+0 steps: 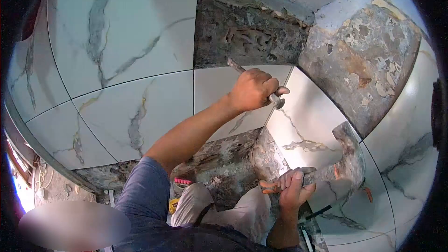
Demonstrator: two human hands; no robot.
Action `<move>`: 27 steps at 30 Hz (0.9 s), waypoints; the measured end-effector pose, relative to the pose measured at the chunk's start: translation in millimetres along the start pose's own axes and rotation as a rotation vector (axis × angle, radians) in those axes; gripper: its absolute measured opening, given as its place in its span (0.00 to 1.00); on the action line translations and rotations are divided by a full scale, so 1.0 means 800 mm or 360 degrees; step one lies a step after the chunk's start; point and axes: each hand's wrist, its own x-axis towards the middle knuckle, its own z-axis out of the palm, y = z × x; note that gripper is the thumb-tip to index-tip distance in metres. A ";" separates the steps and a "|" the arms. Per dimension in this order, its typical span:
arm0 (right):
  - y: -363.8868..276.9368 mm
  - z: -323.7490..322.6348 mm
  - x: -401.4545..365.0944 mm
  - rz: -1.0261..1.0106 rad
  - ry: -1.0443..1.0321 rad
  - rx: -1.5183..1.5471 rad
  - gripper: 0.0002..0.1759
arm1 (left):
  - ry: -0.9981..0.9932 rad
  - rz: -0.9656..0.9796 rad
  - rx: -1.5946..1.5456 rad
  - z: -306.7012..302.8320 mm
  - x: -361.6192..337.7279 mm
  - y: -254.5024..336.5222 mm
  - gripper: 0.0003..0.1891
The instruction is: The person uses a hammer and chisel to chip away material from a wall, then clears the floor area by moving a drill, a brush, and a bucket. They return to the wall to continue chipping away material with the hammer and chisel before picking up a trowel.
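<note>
- At the corner where two walls meet, the left hand (252, 89) is raised and clenched around a chisel (237, 68), fingers wrapped fully about its shaft.
- The chisel slants up and to the left; its tip sits at the lower edge of a bare mortar patch (247, 37), right where that patch meets the top of a white marbled tile (214, 88). Its flat butt end (278, 103) sticks out of the fist on the lower right.
- Lower down, the right hand (291, 189) grasps the handle of a hammer (347, 156), fingers closed tight around it. The grey, mortar-caked head points up and to the right, in front of the tiles of the right-hand wall, well apart from the chisel's butt end.
- A second bare patch (364, 60), rough and stained, lies on the right-hand wall above the hammer.
- More marbled tiles (116, 32) cover the left wall, with thin joints between them.
- Below the tiles runs a strip of rough bare wall (228, 151), just above the person's knees (200, 200) in pale trousers.
- A pink brush (183, 182) lies beside the left knee.
</note>
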 end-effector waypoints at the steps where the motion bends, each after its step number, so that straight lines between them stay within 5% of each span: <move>1: -0.008 0.011 -0.001 -0.0002 0.0051 -0.0027 0.11 | 0.0000 -0.0001 0.0003 0.000 0.000 -0.002 0.18; 12: 0.050 0.029 0.008 -0.0607 -0.0164 -0.0082 0.05 | 0.0010 -0.0041 -0.0066 -0.006 -0.006 -0.008 0.17; 15: 0.073 0.021 0.008 0.0026 -0.0052 -0.0798 0.10 | 0.0008 -0.0022 -0.0033 -0.005 -0.009 -0.012 0.17; 18: 0.055 0.030 0.003 0.0093 -0.0075 -0.0979 0.10 | -0.0046 -0.0037 -0.0012 -0.004 -0.008 -0.011 0.18; 20: 0.043 0.041 -0.005 0.0036 0.0181 -0.0190 0.06 | -0.0012 -0.0027 -0.0046 -0.003 -0.006 -0.009 0.18; 21: 0.040 0.031 0.000 -0.0235 0.0002 -0.0254 0.07 | 0.0023 -0.0013 -0.0079 -0.003 -0.004 -0.008 0.19; 27: 0.000 0.034 0.010 -0.0535 0.0045 -0.0143 0.07 | -0.0017 -0.0112 -0.0032 -0.004 0.005 -0.006 0.20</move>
